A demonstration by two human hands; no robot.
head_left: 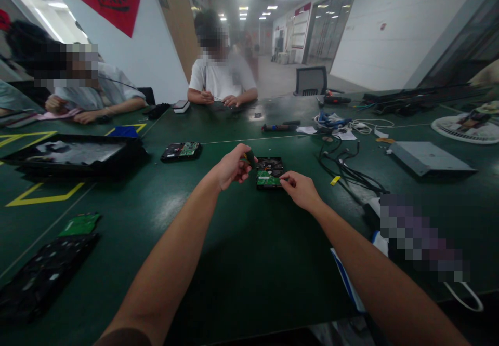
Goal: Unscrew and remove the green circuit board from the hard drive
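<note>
A hard drive [270,165] lies on the green table in front of me, its green circuit board [267,180] facing up along the near side. My left hand [234,168] is closed around a short dark tool handle [250,158], just left of the drive; the tool's kind and tip cannot be made out. At the drive's right edge, my right hand [299,190] pinches the near corner beside the board. Whether some small part is also between those fingertips is hidden.
Another hard drive [181,151] lies to the left, near a black tray [74,154]. Black drive parts [47,273] sit at lower left. Cables [346,164] and a grey metal box [431,158] are on the right. Across the table a person [222,76] works with both hands.
</note>
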